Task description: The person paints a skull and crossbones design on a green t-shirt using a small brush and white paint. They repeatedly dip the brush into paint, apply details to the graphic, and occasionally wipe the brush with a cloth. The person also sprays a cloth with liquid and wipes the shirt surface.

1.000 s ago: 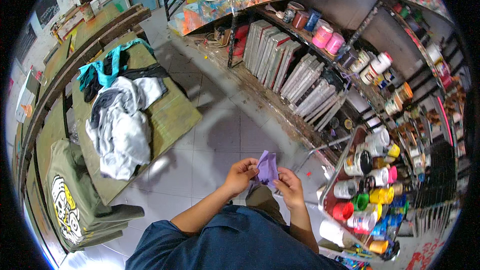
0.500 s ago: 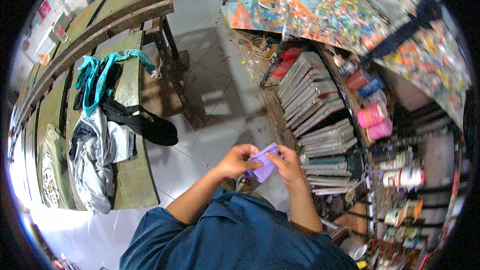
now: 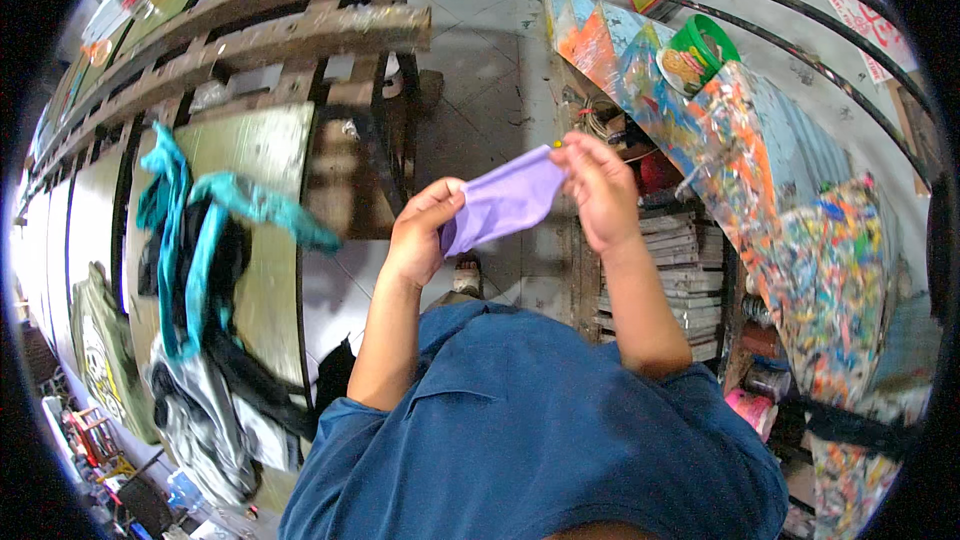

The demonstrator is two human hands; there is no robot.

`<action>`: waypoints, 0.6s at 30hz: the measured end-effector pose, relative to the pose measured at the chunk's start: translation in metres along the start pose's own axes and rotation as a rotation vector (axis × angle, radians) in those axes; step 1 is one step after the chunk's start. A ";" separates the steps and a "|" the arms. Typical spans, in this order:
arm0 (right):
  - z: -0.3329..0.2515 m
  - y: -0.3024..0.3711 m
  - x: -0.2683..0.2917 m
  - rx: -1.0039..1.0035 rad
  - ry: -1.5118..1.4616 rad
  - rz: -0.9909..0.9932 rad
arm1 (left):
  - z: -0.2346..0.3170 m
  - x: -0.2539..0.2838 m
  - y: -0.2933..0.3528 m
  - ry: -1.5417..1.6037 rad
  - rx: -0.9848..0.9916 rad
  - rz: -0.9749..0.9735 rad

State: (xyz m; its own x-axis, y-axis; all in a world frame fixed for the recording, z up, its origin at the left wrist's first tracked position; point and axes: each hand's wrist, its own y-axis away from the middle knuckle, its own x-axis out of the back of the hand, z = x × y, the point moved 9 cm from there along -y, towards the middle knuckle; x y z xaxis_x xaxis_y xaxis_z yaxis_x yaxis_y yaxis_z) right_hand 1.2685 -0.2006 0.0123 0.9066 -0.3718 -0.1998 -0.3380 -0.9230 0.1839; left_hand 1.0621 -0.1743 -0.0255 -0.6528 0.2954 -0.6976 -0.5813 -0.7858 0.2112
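A small lilac cloth (image 3: pixel 512 202) is stretched between my two hands, in front of my chest and above the floor. Its exact kind is unclear. My left hand (image 3: pixel 422 230) pinches one end, thumb on top. At the other end my right hand (image 3: pixel 600 190) grips the upper corner, with its fingers curled. On the slatted wooden table to my left lie a teal garment (image 3: pixel 178 270), a black garment (image 3: pixel 250 380) and a grey and white garment (image 3: pixel 205 430), bunched together. An olive printed shirt (image 3: pixel 100 350) lies beyond them.
The slatted table (image 3: pixel 270 150) has a raised rail (image 3: pixel 330 40) at its far side. To my right are a paint-spattered surface (image 3: pixel 740 140), a green bucket (image 3: pixel 700 50), stacked grey panels (image 3: pixel 680 270), a pink container (image 3: pixel 752 410) and a black metal railing (image 3: pixel 800 15).
The lilac cloth, bunched close between my hands before, is now spread wider and held farther out. My hands have moved apart. The view has turned to the right.
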 end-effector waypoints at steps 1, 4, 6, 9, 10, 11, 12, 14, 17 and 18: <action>-0.011 -0.030 0.004 0.022 -0.173 -0.046 | 0.014 -0.002 -0.023 0.026 -0.044 0.054; -0.037 -0.103 0.004 0.001 -0.706 -0.212 | 0.035 -0.010 -0.094 0.064 -0.073 0.078; -0.047 -0.148 -0.005 -0.061 -0.968 -0.349 | 0.038 -0.021 -0.145 0.031 -0.065 0.031; -0.050 -0.217 -0.021 -0.196 -1.180 -0.531 | 0.041 -0.053 -0.225 -0.049 -0.158 -0.008; -0.047 -0.245 -0.023 -0.208 -1.199 -0.555 | 0.051 -0.070 -0.249 -0.041 -0.221 0.004; -0.047 -0.275 -0.022 -0.205 -1.247 -0.592 | 0.058 -0.075 -0.272 -0.272 -0.312 0.052; -0.046 -0.305 -0.020 -0.205 -1.294 -0.629 | 0.067 -0.080 -0.296 -0.502 -0.399 0.104; -0.037 -0.365 -0.013 -0.245 -1.224 -0.624 | 0.084 -0.082 -0.356 -0.786 -0.529 0.177; -0.052 -0.462 -0.026 -0.235 -1.012 -0.555 | 0.115 -0.065 -0.431 -0.846 -0.566 0.409; -0.056 -0.490 -0.031 -0.224 -0.920 -0.513 | 0.125 -0.054 -0.453 -0.740 -0.535 0.483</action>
State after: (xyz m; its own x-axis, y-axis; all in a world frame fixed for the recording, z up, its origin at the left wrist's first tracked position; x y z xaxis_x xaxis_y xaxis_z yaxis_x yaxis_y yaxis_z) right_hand 1.4198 0.2685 -0.0180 0.3571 0.0358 -0.9334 0.1671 -0.9856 0.0261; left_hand 1.3005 0.2336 0.0019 -0.9999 0.0022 0.0148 -0.0036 -0.9948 -0.1014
